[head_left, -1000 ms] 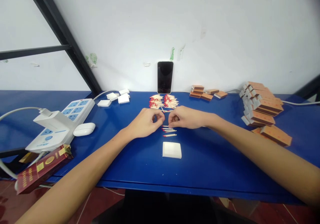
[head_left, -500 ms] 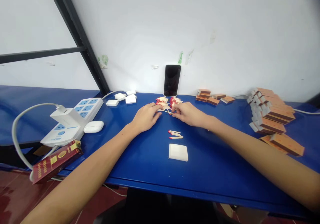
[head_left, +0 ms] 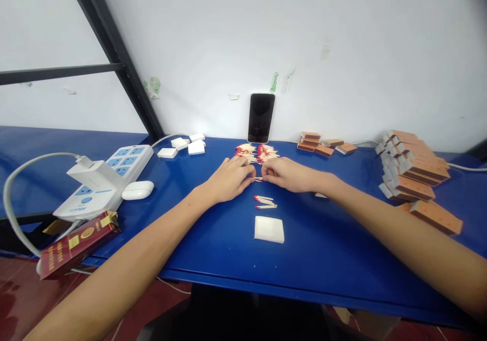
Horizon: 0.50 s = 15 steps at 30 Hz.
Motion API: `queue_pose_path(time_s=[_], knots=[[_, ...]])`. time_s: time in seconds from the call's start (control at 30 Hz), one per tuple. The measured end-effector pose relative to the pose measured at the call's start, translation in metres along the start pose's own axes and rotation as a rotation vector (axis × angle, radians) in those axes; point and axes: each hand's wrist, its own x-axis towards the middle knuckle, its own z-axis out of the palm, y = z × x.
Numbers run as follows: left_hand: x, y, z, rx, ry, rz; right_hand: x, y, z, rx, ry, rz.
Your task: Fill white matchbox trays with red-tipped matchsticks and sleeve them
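Head view: left hand [head_left: 230,178], right hand [head_left: 289,174] on one match [head_left: 259,179].

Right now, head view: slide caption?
Left hand and right hand meet at one match between the match pile and a short row.

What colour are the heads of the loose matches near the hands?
Red heads on the matches, clearest in the head view.

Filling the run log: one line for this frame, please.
left hand: pinching match | right hand: pinching same match | nearer: laid-out matches, white tray | behind: match pile
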Motion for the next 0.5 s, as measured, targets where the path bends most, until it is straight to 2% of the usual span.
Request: queue_pose_path(time_s=[0.13, 0.3, 0.5], knots=[[-0.005, 0.0007, -0.0026, -0.08, -0.038, -0.002, -0.0027, -0.0063, -0.0025, -0.01, -0.051, -0.004], [-0.0065, 0.0004, -0.0008, -0.218, -0.049, 0.002, -0.0061, -0.0031, -0.0059, -0.015, -0.107, 0.069], [-0.0018, 0.0096, -0.0001, -0.237, -0.033, -0.053, -0.0071, -0.0054, -0.01, -0.045, -0.149, 0.138]])
